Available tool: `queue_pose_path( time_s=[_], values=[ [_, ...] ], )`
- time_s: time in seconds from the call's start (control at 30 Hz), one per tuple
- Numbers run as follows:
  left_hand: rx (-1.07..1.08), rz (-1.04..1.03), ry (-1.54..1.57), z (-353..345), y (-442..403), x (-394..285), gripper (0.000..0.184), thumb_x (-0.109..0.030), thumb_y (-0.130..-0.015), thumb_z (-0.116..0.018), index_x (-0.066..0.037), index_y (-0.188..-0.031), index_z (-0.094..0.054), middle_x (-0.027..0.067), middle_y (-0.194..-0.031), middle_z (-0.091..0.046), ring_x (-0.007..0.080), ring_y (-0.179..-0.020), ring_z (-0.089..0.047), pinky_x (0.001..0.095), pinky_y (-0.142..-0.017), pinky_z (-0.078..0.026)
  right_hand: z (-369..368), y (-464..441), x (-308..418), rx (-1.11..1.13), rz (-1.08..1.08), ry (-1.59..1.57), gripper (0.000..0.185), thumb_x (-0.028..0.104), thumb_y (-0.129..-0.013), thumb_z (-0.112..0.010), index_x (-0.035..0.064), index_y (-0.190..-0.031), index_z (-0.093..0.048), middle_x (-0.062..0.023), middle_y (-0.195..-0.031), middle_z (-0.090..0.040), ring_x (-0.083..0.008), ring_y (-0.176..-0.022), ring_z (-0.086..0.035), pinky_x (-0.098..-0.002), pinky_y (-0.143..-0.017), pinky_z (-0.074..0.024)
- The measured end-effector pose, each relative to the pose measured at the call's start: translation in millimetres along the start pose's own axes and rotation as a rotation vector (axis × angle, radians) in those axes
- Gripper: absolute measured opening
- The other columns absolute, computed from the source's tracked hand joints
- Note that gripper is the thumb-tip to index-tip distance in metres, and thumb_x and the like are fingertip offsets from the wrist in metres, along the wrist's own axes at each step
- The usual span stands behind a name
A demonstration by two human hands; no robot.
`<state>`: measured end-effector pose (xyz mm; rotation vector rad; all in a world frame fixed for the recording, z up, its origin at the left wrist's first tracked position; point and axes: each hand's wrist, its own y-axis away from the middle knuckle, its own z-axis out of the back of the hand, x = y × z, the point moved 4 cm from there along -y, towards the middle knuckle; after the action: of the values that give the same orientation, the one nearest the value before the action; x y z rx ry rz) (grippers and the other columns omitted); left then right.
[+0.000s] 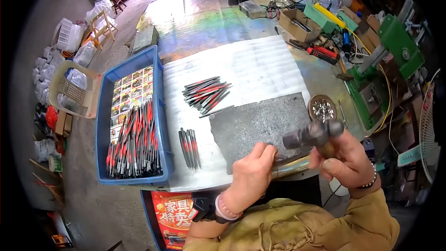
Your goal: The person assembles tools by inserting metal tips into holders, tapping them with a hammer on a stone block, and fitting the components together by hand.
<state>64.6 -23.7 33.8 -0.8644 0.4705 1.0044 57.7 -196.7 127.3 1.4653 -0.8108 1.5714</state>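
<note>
My right hand [344,160] grips a hammer [312,136] by its handle, its dark head raised over the right part of a grey stone-like slab [260,118]. My left hand [253,169] is closed at the slab's front edge, fingertips pressed down; what they hold is hidden. Left of the slab lies a small row of slender black-and-red rods [189,148]. A looser pile of similar rods [206,94] sits behind it. Just right of the slab stands a round bowl [323,108] of small shiny metal pieces.
A blue crate [162,111] at left holds many more rods. White foam sheet [260,60] covers part of the table. On the right are a green press [371,79], red-handled pliers [323,55], a cardboard box [299,25] and a fan [428,130].
</note>
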Motion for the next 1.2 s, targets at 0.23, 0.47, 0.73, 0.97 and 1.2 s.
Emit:
queue_pose_path(
  time_s=[0.23, 0.47, 0.73, 0.97, 1.2],
  values=[
    [0.011, -0.021, -0.001, 4, -3, 0, 0.018, 0.004, -0.074, -0.058, -0.008, -0.088, -0.056, 0.0104, -0.077, -0.052, 0.0312, -0.062, -0.058, 0.0383, -0.052, -0.046, 6, 19, 28, 0.002, 0.211, 0.633, 0.039, 0.007, -0.087, -0.058, -0.0024, -0.123, -0.048, -0.0165, -0.091, -0.062, -0.0292, -0.074, -0.064, -0.0326, -0.066, -0.0511],
    [0.013, -0.023, -0.004, 4, -2, -1, 0.021, 0.005, -0.072, -0.057, -0.007, -0.089, -0.056, 0.0105, -0.078, -0.053, 0.0316, -0.061, -0.058, 0.0381, -0.052, -0.046, -3, 13, 19, 0.062, 0.329, 0.77, 0.05, 0.003, -0.082, -0.062, -0.0012, -0.128, -0.044, -0.0157, -0.084, -0.061, -0.0308, -0.07, -0.062, -0.0342, -0.06, -0.0507],
    [0.021, -0.036, -0.003, 2, -2, -1, 0.02, 0.005, -0.071, -0.057, -0.007, -0.088, -0.055, 0.0107, -0.077, -0.052, 0.032, -0.061, -0.057, 0.0383, -0.051, -0.046, -8, 15, 24, 0.071, 0.309, 0.834, 0.05, 0.004, -0.079, -0.065, -0.0011, -0.125, -0.047, -0.0147, -0.08, -0.06, -0.0305, -0.068, -0.062, -0.034, -0.058, -0.0505],
    [0.053, -0.076, 0.009, -2, -1, 3, 0.02, 0.005, -0.071, -0.056, -0.007, -0.087, -0.054, 0.0109, -0.077, -0.052, 0.0324, -0.061, -0.057, 0.0386, -0.051, -0.045, -10, 6, 30, 0.132, 0.281, 0.95, 0.046, 0.007, -0.081, -0.063, -0.0022, -0.123, -0.048, -0.0135, -0.073, -0.057, -0.0278, -0.062, -0.06, -0.0337, -0.056, -0.0499],
    [0.027, -0.038, 0.002, 2, 1, 2, 0.022, 0.005, -0.072, -0.055, -0.007, -0.089, -0.055, 0.0111, -0.078, -0.053, 0.0326, -0.06, -0.057, 0.0391, -0.051, -0.046, -3, 19, 31, 0.071, 0.272, 0.87, 0.047, 0.01, -0.08, -0.066, 0.003, -0.123, -0.049, -0.0126, -0.083, -0.062, -0.0253, -0.061, -0.06, -0.0292, -0.054, -0.049]
  ],
)
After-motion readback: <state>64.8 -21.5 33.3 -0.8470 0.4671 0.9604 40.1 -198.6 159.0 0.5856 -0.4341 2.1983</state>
